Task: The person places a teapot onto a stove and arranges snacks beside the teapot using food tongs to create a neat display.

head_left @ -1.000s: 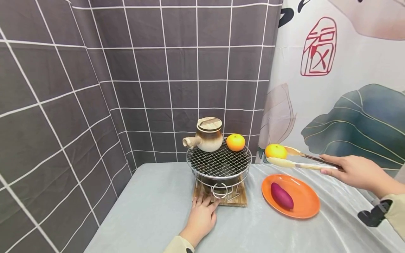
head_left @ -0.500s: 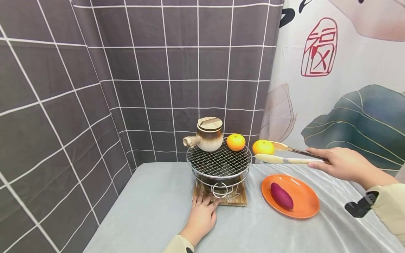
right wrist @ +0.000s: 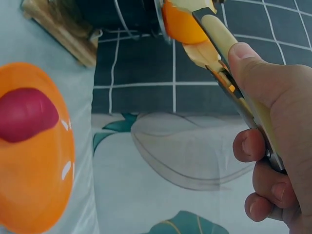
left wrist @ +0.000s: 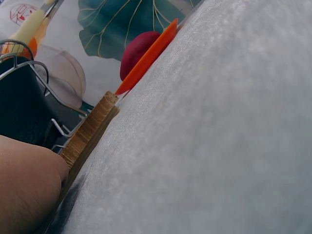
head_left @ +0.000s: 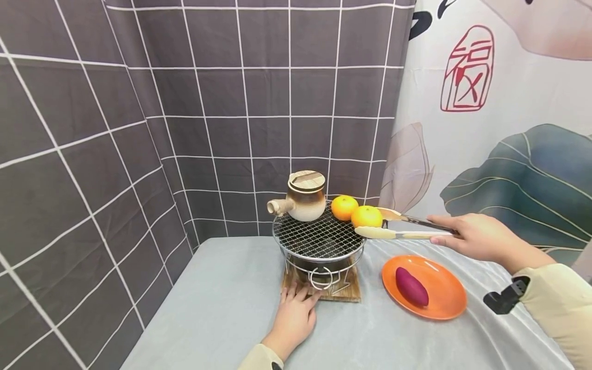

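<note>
Right hand (head_left: 476,235) clamped round long metal tongs with cream tips (head_left: 407,235); long axis nearly level in head view, tips pointing left. Round yellow-orange fruit (head_left: 367,217) gripped between them, at right edge of round black-mesh grill (head_left: 316,241); contact with mesh unclear. Left hand (head_left: 293,319) well apart, fingers spread on brown wooden board (head_left: 350,294).
</note>
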Tool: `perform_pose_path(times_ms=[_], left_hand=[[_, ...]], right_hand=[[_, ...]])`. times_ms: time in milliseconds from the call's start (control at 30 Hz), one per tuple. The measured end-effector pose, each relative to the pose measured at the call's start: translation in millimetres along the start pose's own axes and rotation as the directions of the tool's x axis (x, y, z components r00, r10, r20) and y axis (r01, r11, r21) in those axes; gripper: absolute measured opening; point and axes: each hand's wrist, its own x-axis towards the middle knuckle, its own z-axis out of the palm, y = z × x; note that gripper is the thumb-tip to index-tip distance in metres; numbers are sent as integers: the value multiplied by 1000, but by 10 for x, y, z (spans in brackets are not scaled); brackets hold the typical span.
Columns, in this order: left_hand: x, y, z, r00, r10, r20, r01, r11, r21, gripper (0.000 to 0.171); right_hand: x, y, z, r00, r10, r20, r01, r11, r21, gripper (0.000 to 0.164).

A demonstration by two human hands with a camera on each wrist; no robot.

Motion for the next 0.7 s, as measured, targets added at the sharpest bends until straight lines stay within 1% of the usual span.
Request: perform_pose_path(times_ms=[167,533,700], left_hand=[[7,5,-16,1000,-13,24,13,1000,-3,41],[-2,-3,-42,1000,-16,5,16,1000,0,39],[5,2,-27,1000,-13,19,13,1000,8,40]], right_hand=[[45,-75,45,1000,-8,13,7,1000,19,64],[127,-220,102,999,-43,19,42,998,38,64],[130,-241,113,999,-45,24,44,998,38,64]])
